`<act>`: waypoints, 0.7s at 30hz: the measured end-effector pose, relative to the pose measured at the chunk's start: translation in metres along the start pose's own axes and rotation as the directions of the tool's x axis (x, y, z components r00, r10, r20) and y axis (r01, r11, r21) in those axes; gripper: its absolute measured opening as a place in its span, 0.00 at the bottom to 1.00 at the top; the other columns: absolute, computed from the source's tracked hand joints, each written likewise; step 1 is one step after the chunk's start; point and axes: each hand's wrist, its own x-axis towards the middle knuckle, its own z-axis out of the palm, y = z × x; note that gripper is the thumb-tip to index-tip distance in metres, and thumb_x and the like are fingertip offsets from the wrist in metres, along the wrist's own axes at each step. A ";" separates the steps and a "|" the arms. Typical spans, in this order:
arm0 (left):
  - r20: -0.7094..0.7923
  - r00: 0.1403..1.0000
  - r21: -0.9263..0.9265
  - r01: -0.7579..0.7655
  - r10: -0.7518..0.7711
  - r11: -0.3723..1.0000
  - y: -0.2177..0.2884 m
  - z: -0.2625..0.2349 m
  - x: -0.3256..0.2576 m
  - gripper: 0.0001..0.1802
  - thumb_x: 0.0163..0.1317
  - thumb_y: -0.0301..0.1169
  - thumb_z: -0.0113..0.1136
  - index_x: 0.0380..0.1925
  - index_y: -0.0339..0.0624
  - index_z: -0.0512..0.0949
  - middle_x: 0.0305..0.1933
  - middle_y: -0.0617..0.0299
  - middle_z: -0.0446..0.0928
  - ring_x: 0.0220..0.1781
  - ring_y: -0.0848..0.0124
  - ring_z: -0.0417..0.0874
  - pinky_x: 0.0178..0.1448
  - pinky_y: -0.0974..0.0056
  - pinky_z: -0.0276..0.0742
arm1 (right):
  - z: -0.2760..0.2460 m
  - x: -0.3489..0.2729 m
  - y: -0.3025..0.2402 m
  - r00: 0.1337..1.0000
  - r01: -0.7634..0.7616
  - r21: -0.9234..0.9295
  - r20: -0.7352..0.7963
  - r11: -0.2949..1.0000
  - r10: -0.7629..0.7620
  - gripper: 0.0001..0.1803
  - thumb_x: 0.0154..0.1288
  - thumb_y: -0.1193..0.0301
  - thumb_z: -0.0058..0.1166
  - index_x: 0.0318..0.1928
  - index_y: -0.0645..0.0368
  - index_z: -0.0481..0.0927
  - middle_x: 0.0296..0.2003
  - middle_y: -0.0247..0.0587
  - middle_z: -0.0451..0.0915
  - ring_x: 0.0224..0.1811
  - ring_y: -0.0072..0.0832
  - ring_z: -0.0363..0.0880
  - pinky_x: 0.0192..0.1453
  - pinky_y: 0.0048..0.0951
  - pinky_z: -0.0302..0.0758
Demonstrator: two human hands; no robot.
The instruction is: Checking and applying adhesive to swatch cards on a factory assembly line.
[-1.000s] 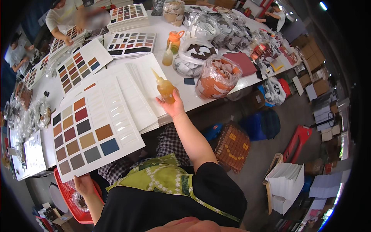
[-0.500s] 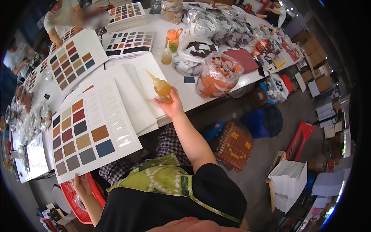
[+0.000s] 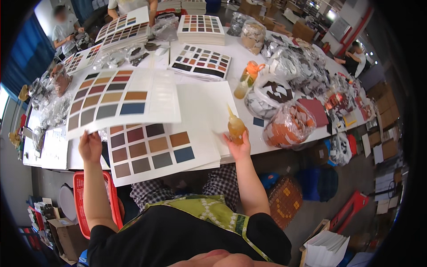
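A: Quick pass. Our left hand [image 3: 90, 146] is closed on the lower corner of a white swatch card [image 3: 122, 101], lifted and tilted above the stack of swatch cards [image 3: 153, 153] on the white table [image 3: 240, 66].

B: Agreed. Our right hand [image 3: 238, 147] is wrapped around an amber squeeze bottle [image 3: 235, 127], nozzle up, base near the stack's right edge.

A: So the card is in the air, over the stack and the left part of the table; the bottle is just right of it.

B: Risks? We'd say the card is held by one corner only, so it could sag, bend or slip from the fingers.

A: Also the bottle: if we squeeze or tip it near the lifted card, liquid could land on the colour squares below.

B: And the clear bag of orange-brown pieces [image 3: 290, 127] sits near our right hand; a wide swing might knock it.

A: The blue square [image 3: 258, 121] beside it looks loose; it could get brushed off.
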 end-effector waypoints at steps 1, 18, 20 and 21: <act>0.027 1.000 0.020 -0.004 0.003 1.000 -0.005 0.005 0.024 0.10 0.65 0.24 0.44 0.41 0.31 0.74 0.45 0.49 0.77 0.49 0.61 0.78 0.54 0.59 0.77 | -0.002 0.001 0.000 1.000 0.003 0.005 -0.009 1.000 -0.003 0.15 0.64 0.59 0.50 0.50 0.41 0.67 0.58 0.31 0.65 0.62 0.38 0.61 0.58 0.61 0.62; -0.358 0.934 0.196 0.091 -0.015 0.976 -0.140 -0.046 0.305 0.08 0.62 0.18 0.43 0.40 0.40 0.66 0.44 0.51 0.71 0.38 0.59 0.77 0.42 0.57 0.80 | -0.020 0.006 0.001 0.995 -0.093 0.015 -0.046 0.996 0.093 0.15 0.63 0.57 0.49 0.51 0.36 0.70 0.56 0.31 0.70 0.56 0.37 0.69 0.57 0.62 0.64; -0.432 0.901 0.281 0.096 0.037 0.955 -0.141 -0.071 0.313 0.15 0.61 0.23 0.49 0.48 0.43 0.64 0.45 0.51 0.69 0.40 0.57 0.77 0.44 0.56 0.79 | -0.017 0.008 0.002 0.994 -0.100 0.014 -0.029 0.995 0.101 0.15 0.64 0.57 0.49 0.51 0.36 0.70 0.57 0.31 0.69 0.56 0.37 0.69 0.57 0.62 0.64; -0.555 0.832 0.392 0.293 -0.030 0.872 -0.140 -0.071 0.311 0.22 0.60 0.26 0.52 0.54 0.45 0.60 0.49 0.50 0.69 0.45 0.56 0.75 0.48 0.57 0.76 | -0.017 0.007 0.002 0.995 -0.096 0.018 -0.022 0.995 0.096 0.15 0.64 0.57 0.49 0.51 0.36 0.70 0.57 0.31 0.69 0.56 0.38 0.69 0.57 0.62 0.64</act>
